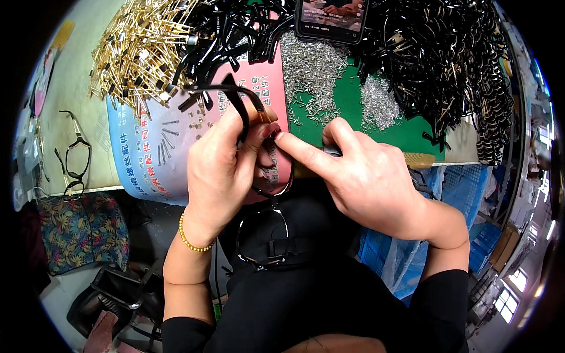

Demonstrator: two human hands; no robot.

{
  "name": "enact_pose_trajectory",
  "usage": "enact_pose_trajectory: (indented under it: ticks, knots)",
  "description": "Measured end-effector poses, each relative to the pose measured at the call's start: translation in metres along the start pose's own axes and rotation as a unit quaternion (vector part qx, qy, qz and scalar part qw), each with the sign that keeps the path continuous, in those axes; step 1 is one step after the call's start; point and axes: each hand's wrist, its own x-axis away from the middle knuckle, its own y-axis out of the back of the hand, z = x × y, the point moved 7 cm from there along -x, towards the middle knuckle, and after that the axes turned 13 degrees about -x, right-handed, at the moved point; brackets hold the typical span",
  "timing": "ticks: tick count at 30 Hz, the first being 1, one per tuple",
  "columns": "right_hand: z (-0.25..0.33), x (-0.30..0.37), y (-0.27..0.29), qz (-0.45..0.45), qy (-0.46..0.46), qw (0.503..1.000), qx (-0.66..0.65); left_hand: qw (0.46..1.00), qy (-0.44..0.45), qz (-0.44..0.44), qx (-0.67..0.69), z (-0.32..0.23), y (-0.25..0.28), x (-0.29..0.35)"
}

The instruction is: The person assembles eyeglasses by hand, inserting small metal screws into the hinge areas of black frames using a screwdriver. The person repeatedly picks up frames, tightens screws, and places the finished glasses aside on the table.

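Note:
My left hand (215,162) grips a pair of eyeglasses by one end, above the table's front edge. Their dark temples (245,120) rise past my fingers, while the thin-rimmed front (287,226) hangs below, over my dark clothing. My right hand (374,179) comes in from the right. Its outstretched index fingertip meets my left thumb and fingertips near the hinge end of the frame. The other right fingers curl around a small grey piece, mostly hidden, whose kind I cannot make out. Whatever lies between the meeting fingertips is too small to tell.
Heaps of gold temples (132,59) and black temples (438,47) cover the far table. Small silver screws (315,65) lie on a green mat (347,94), beside a finer pile (381,105). A phone (329,29) stands behind them. More eyeglasses (77,156) rest at left on the table.

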Motion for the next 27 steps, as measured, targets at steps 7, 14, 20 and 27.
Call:
enact_pose_trajectory:
  ticks: [7, 14, 20, 27]
  knots:
    - [-0.004, -0.009, 0.003, -0.055, 0.068, 0.988, 0.126, 0.999, -0.005, 0.004, -0.044, -0.005, 0.0, -0.003]
    - [-0.003, -0.015, 0.002, -0.058, 0.087, 0.986, 0.131, 0.998, -0.019, 0.023, -0.052, -0.006, -0.003, -0.003]
    - [-0.007, -0.006, 0.015, 0.009, -0.053, 0.994, 0.098, 0.997, 0.018, -0.077, 0.015, -0.001, 0.006, -0.01]
    - [-0.018, 0.033, 0.024, 0.037, -0.144, 0.988, -0.039, 0.957, -0.077, -0.272, 0.071, -0.004, 0.044, -0.036]
